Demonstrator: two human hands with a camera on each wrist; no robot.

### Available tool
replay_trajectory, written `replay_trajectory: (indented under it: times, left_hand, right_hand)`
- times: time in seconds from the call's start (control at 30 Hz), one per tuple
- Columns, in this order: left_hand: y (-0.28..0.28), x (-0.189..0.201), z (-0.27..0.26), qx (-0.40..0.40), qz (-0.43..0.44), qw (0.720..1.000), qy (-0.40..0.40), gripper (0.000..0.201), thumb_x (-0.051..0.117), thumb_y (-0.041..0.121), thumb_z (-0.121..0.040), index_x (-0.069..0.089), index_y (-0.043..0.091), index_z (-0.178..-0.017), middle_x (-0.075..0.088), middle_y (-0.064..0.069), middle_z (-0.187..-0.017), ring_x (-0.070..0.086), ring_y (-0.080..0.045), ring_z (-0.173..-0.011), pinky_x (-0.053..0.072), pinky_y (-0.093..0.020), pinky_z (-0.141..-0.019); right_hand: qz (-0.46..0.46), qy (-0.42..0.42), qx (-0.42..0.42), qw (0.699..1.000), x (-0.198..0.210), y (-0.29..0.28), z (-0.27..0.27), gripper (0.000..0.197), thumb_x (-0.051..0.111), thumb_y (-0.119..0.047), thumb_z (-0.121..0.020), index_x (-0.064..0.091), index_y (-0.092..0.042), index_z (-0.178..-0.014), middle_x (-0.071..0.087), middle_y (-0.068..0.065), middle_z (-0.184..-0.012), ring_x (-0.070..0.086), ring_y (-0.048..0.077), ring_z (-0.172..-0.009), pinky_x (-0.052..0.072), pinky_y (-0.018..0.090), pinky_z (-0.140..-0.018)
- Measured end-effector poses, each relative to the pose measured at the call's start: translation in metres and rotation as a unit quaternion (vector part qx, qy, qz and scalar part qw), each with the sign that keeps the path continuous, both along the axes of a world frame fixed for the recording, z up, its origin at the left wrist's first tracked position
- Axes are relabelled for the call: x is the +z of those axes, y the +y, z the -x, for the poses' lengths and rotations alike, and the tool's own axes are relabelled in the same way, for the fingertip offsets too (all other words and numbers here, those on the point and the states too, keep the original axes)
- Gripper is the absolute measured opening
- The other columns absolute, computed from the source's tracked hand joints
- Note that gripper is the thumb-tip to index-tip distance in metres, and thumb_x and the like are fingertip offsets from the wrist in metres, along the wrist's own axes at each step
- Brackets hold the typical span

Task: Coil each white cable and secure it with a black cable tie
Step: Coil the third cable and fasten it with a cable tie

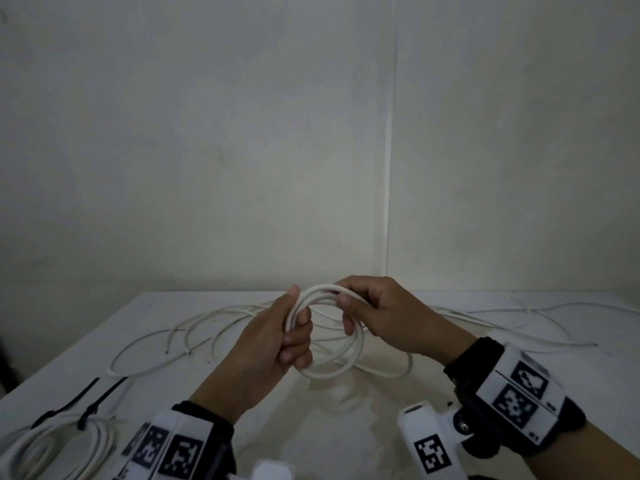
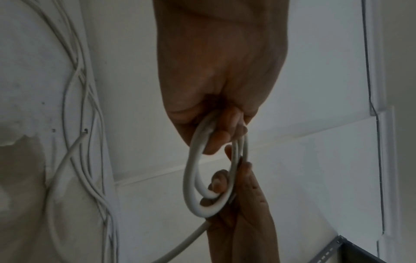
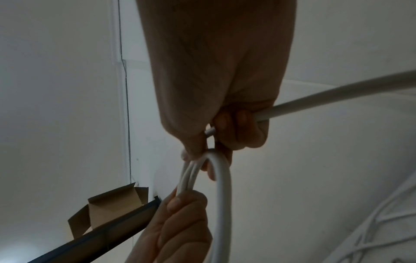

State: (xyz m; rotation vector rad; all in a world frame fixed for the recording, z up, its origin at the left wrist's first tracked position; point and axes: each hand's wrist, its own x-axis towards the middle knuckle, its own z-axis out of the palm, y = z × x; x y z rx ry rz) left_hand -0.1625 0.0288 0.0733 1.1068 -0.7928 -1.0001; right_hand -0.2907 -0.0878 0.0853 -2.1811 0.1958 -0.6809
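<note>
At centre frame, above a white table [image 1: 104, 341], the left hand [image 1: 273, 344] is clenching a half-wound coil of round white plastic cable [image 1: 329, 370] while the right hand [image 1: 377, 313] is gripping its loose run; coiling is midway, likely needing another loop before a black cable tie [image 1: 104, 398], lower left.

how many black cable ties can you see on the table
2, both at the table's near left: one black cable tie and a second beside it, on the finished coil. More may be hidden.
</note>
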Motion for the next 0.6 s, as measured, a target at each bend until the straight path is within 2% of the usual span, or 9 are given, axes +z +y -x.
replay_trajectory:
  times: [0.07, 0.1, 0.17, 0.2, 0.23, 0.4, 0.5, 0.6]
  left_hand:
    - [0.001, -0.002, 0.001, 0.000, -0.002, 1.000, -0.004, 0.044, 0.034, 0.035, -0.096, 0.042, 0.012, -0.060, 0.023, 0.006, -0.043, 0.020, -0.006, -0.032, 0.029, -0.019, -0.035]
    - [0.001, -0.002, 0.002, -0.003, -0.003, 1.000, 0.000, 0.043, 0.034, 0.035, -0.096, 0.043, 0.012, -0.060, 0.023, 0.006, -0.043, 0.020, -0.006, -0.032, 0.028, -0.018, -0.035]
    - [0.001, -0.003, 0.002, -0.012, -0.003, 1.000, 0.005, 0.043, 0.033, 0.034, -0.097, 0.044, 0.012, -0.061, 0.023, 0.006, -0.044, 0.020, -0.006, -0.032, 0.028, -0.018, -0.035]
    - [0.000, -0.002, 0.002, -0.016, -0.003, 1.000, 0.006, 0.043, 0.032, 0.034, -0.097, 0.045, 0.012, -0.062, 0.023, 0.005, -0.044, 0.020, -0.006, -0.032, 0.029, -0.019, -0.035]
    - [0.000, -0.002, 0.003, -0.019, -0.003, 1.000, 0.008, 0.043, 0.031, 0.033, -0.097, 0.045, 0.012, -0.062, 0.023, 0.005, -0.044, 0.020, -0.006, -0.032, 0.029, -0.019, -0.036]
    - [-0.001, 0.000, 0.008, -0.025, 0.004, 1.000, 0.018, 0.048, 0.028, 0.038, -0.097, 0.046, 0.012, -0.061, 0.024, 0.006, -0.043, 0.020, -0.005, -0.031, 0.027, -0.018, -0.035]
    - [0.001, -0.002, 0.012, -0.023, -0.016, 0.999, -0.015, 0.050, 0.030, 0.043, -0.095, 0.045, 0.014, -0.058, 0.023, 0.006, -0.043, 0.019, -0.005, -0.032, 0.026, -0.017, -0.036]
    - [0.001, -0.004, 0.014, -0.025, -0.030, 0.999, -0.028, 0.047, 0.033, 0.042, -0.094, 0.043, 0.015, -0.058, 0.023, 0.007, -0.044, 0.018, -0.005, -0.033, 0.023, -0.017, -0.035]
  right_hand:
    - [-0.028, -0.007, -0.010, 1.000, -0.001, 0.002, 0.000, 0.031, 0.038, -0.015, -0.098, 0.062, 0.004, -0.101, 0.056, -0.008, -0.053, 0.047, -0.003, -0.044, 0.035, 0.007, -0.051]
    - [-0.032, -0.011, -0.014, 0.999, -0.002, 0.002, 0.000, 0.032, 0.037, -0.016, -0.098, 0.062, 0.003, -0.102, 0.057, -0.007, -0.054, 0.047, -0.002, -0.045, 0.035, 0.008, -0.051]
    - [-0.006, -0.020, -0.024, 0.999, -0.003, 0.001, 0.000, 0.029, 0.040, -0.018, -0.098, 0.064, -0.004, -0.101, 0.058, -0.006, -0.054, 0.053, 0.003, -0.054, 0.043, 0.019, -0.059]
    - [0.011, -0.022, -0.029, 0.999, -0.004, 0.000, 0.000, 0.026, 0.042, -0.018, -0.097, 0.066, -0.008, -0.098, 0.059, -0.007, -0.054, 0.055, 0.011, -0.059, 0.045, 0.029, -0.066]
    - [0.021, -0.022, -0.034, 0.999, -0.003, 0.000, -0.001, 0.024, 0.044, -0.019, -0.097, 0.066, -0.012, -0.094, 0.059, -0.006, -0.054, 0.055, 0.017, -0.061, 0.046, 0.031, -0.067]
    - [0.000, -0.068, -0.082, 0.994, 0.001, 0.000, -0.005, 0.026, 0.046, -0.018, -0.095, 0.061, -0.024, -0.076, 0.057, -0.005, -0.052, 0.052, 0.010, -0.048, 0.044, 0.026, -0.057]
    - [-0.015, -0.089, -0.133, 0.987, 0.002, -0.007, -0.003, 0.027, 0.046, -0.017, -0.095, 0.058, -0.023, -0.072, 0.058, -0.007, -0.048, 0.034, 0.004, -0.039, 0.034, 0.020, -0.047]
    - [-0.004, -0.078, -0.146, 0.986, -0.002, -0.009, -0.001, 0.026, 0.046, -0.018, -0.095, 0.057, -0.024, -0.071, 0.060, -0.007, -0.048, 0.032, 0.005, -0.039, 0.031, 0.016, -0.045]
